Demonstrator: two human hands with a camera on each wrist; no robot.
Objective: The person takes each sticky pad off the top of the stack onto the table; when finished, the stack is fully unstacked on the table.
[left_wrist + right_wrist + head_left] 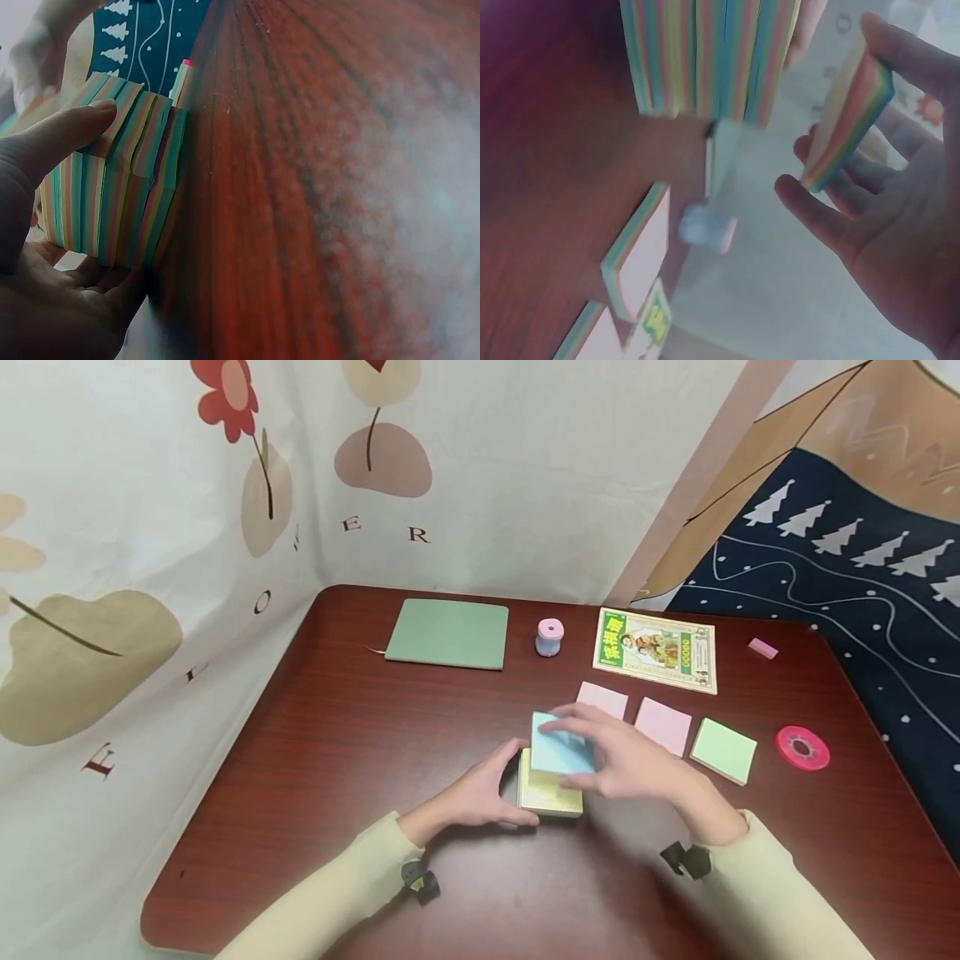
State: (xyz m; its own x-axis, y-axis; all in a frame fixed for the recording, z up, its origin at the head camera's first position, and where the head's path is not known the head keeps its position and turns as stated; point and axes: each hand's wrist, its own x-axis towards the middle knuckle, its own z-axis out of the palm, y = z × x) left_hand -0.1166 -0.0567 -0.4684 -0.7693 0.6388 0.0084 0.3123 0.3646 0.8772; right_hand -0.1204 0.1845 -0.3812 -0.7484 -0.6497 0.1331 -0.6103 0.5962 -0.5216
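Note:
A thick block of multi-coloured sticky notes (547, 795) (112, 187) (705, 52) with a yellow top stands on the dark red table (360, 752). My left hand (497, 781) (52, 195) grips its left side, the thumb (71, 126) lying on the striped edge. Just above the block, my right hand (600, 750) (855, 180) holds a thinner slab of notes (558, 747) (849, 124) with a blue top, pinched between thumb and fingers. The slab is lifted clear of the block and tilted.
Three separate pads lie to the right: two pink ones (602, 699) (663, 725) and a green one (723, 749). Farther right lies a pink tape roll (802, 748). At the back are a green notebook (447, 633), a pink sharpener (549, 637), a booklet (655, 650) and a pink eraser (762, 648).

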